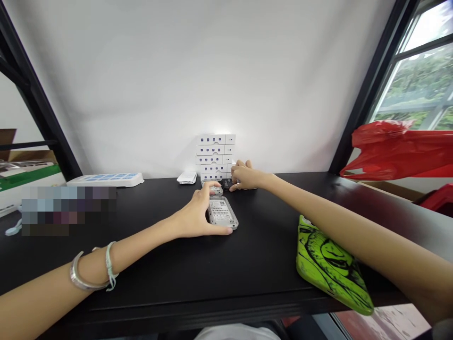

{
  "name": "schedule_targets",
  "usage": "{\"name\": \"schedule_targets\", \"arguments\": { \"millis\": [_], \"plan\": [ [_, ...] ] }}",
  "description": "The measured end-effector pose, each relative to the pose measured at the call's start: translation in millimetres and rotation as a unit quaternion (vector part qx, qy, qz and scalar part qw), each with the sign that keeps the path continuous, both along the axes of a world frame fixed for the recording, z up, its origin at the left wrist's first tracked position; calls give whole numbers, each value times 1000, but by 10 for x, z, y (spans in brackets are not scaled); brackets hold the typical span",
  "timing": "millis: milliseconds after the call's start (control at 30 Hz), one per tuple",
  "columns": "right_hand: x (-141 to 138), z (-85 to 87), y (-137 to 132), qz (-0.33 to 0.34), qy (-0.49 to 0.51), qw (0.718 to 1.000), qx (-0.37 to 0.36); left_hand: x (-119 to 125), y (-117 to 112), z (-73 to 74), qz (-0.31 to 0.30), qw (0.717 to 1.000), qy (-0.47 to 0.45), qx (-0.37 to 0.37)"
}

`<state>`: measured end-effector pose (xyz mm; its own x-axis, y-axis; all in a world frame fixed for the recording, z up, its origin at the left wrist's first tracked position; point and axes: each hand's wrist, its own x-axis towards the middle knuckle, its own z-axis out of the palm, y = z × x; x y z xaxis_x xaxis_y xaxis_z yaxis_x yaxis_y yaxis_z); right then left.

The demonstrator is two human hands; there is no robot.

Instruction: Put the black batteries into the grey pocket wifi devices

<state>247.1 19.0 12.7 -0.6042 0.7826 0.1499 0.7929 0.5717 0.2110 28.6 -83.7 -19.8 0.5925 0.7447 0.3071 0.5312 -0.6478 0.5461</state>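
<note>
My left hand [198, 216] spans a flat, clear-edged device [222, 212] with a printed white label, lying on the black table [159, 269]. The thumb presses at its near edge and the fingers curl at its far end. Just beyond, partly behind those fingers, lies another clear-edged piece [216, 190]. Farther back, my right hand [246, 175] is closed, its fingertips down at a small black block [227, 184]. Whether the fingers grip the block or something beside it is hidden.
White boxes [214, 150] are stacked against the wall, with a small white pile [187, 177] to their left. A white power strip [106, 179] lies at the back left. Under my right forearm sits a green patterned phone case [329, 264]. A red plastic bag [399, 148] hangs at right.
</note>
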Motion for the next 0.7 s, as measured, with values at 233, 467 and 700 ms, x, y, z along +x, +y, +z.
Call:
{"name": "schedule_targets", "arguments": {
  "millis": [233,467,700],
  "plan": [
    [79,119,-47,12,54,998,18,-76,523,111,43,997,-32,61],
    [504,215,-2,-48,185,979,-68,-67,808,27,79,995,21,63],
    [666,40,151,-62,235,949,-202,-89,728,25,88,983,49,151]
  ]
}}
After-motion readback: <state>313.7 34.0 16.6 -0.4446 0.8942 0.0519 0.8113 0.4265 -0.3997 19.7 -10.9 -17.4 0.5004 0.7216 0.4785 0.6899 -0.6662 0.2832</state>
